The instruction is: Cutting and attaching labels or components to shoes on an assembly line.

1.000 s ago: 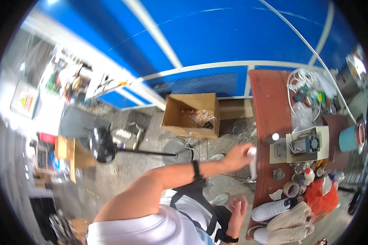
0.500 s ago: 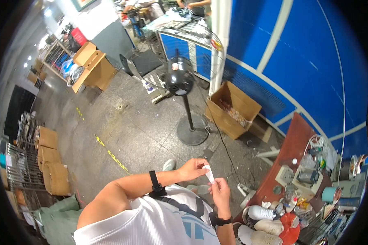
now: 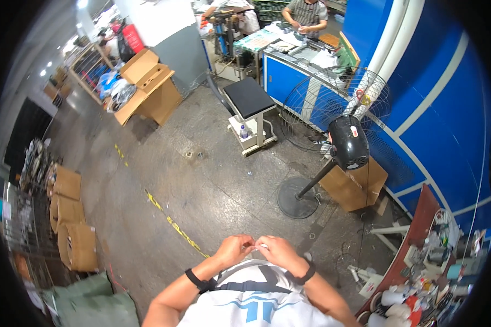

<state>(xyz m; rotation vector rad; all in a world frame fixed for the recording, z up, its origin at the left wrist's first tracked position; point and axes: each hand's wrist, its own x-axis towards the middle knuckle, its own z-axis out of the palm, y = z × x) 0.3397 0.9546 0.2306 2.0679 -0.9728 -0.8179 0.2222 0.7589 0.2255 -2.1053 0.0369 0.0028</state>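
Observation:
In front of my waist, my left hand (image 3: 234, 251) and my right hand (image 3: 278, 252) meet with their fingertips together. Both are closed in a pinch around a small white strip (image 3: 263, 246), thin like paper or tape. Only a bit of it shows beside the right fingers; the rest is hidden behind my fingertips. I wear a dark band (image 3: 197, 279) around my left wrist and another around my right.
Ahead to the right stands a black pedestal fan (image 3: 349, 143) with a cardboard box (image 3: 355, 185) behind it. A red-brown table (image 3: 390, 275) holding shoes and bottles is at lower right. Two people work at a far bench (image 3: 285, 76). A black-topped stool (image 3: 249, 98) stands ahead.
My hands have drawn together, and the white strip is now mostly covered by my fingers. My view has turned left, so the fan and table appear farther right and the far workers show more.

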